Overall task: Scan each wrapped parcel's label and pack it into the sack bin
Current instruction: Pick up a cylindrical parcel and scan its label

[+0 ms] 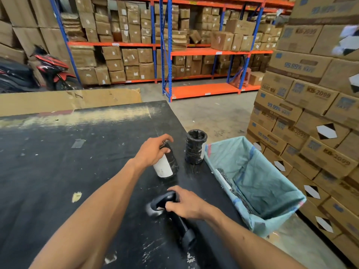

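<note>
left hand (150, 150): bare, no glove | right hand (186, 205): bare | forearms: sleeveless (no watch or rings visible)

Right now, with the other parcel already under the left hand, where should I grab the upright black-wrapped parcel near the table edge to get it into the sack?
Grip the upright parcel around its mid-body, coming from the left, the table side. It stands as an upright cylinder with a crumpled, hollow-looking top, so a side wrap probably beats a top pinch. The sack bin crowds its right side, leaving less room there.

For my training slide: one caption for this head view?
Left hand grips a black-wrapped cylindrical parcel; right hand holds the black handheld scanner beside the green sack bin.
</note>
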`<state>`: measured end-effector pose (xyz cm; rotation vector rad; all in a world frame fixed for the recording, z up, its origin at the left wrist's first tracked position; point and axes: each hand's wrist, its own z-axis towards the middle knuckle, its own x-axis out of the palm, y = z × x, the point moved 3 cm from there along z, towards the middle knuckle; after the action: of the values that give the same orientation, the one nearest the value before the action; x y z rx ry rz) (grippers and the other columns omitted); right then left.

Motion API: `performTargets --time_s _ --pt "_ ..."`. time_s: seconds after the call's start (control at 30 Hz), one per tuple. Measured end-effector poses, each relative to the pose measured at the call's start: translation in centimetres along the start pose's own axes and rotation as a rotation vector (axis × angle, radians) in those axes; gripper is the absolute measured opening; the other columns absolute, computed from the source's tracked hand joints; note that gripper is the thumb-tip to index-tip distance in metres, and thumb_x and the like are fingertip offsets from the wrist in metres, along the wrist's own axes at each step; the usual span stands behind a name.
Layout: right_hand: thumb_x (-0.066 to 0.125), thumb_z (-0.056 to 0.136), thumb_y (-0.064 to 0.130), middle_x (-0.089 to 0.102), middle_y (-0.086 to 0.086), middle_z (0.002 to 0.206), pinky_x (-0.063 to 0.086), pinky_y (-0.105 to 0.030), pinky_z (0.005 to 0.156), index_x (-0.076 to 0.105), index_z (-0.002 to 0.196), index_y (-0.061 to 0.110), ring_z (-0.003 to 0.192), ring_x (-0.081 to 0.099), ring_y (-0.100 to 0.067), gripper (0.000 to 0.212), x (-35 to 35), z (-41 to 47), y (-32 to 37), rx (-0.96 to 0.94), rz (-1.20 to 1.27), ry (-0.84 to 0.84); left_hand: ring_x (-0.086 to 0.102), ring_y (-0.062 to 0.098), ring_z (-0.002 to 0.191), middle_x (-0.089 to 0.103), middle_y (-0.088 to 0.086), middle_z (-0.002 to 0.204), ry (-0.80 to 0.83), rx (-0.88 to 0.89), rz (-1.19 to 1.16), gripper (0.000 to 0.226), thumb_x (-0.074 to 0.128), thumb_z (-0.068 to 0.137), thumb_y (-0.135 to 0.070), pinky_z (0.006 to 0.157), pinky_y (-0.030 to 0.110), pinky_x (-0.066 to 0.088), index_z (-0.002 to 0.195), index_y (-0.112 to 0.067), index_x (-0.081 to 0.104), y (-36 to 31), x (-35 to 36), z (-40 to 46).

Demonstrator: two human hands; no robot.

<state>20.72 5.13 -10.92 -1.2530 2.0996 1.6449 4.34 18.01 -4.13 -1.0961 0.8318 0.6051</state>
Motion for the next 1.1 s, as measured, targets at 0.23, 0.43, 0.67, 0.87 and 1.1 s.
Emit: performTargets --time_s 0.23,0.43,0.67,0.87,1.1 --pt "0.051 0.095 0.017 0.066 -0.019 0.091 0.051 -0.033 0.049 0.054 0.117 0.015 0.056 0.061 -0.028 0.022 -2.0 -0.2 -0.5 0.064 0.621 0.014 0.057 0.022 0.114 0.059 0.001 0.123 0.262 -0.134 0.09 0.06 0.077 0.087 -0.03 0.094 0.026 0.041 0.142 -0.026 0.055 4.0 -1.4 -4.0" --pt "0.05 0.099 0.024 0.069 -0.013 0.084 0.044 -0.028 0.049 0.056 0.12 0.02 0.056 0.056 -0.023 0.023 -3.3 -0.1 0.1 0.052 0.681 -0.084 0.055 0.015 0.086 0.06 -0.008 0.094 0.088 -0.182 -0.079 0.044 0.082 0.074 -0.002 0.071 0.011 0.038 0.112 -0.023 0.076 5.3 -1.5 -6.4" --pt "0.052 0.1 0.018 0.075 -0.011 0.087 0.042 -0.029 0.048 0.054 0.12 0.017 0.056 0.053 -0.025 0.02 -5.0 0.0 2.1 -0.087 0.811 -0.176 0.059 0.007 0.069 0.069 -0.008 0.086 -0.203 -0.382 -0.482 0.027 0.087 0.075 -0.007 0.06 0.008 0.043 0.096 -0.019 0.078 4.9 -3.0 -8.1" --pt "0.058 0.098 0.019 0.072 -0.02 0.092 0.046 -0.033 0.05 0.053 0.125 0.023 0.058 0.057 -0.027 0.028 -6.3 0.6 4.2 -0.214 0.792 -0.23 0.066 0.009 0.091 0.068 -0.009 0.108 -0.152 -0.331 -0.41 0.061 0.088 0.069 -0.001 0.078 0.015 0.049 0.121 -0.026 0.069 4.2 -3.9 -9.5" --pt "0.065 0.098 0.021 0.073 -0.023 0.099 0.049 -0.034 0.051 0.05 0.135 0.034 0.06 0.058 -0.024 0.042 -6.9 -0.1 6.0 -0.292 0.679 -0.266 0.069 0.0 0.084 0.073 -0.005 0.107 -0.222 -0.314 -0.471 0.061 0.088 0.068 0.001 0.081 0.015 0.053 0.119 -0.026 0.07 3.6 -5.6 -9.8"
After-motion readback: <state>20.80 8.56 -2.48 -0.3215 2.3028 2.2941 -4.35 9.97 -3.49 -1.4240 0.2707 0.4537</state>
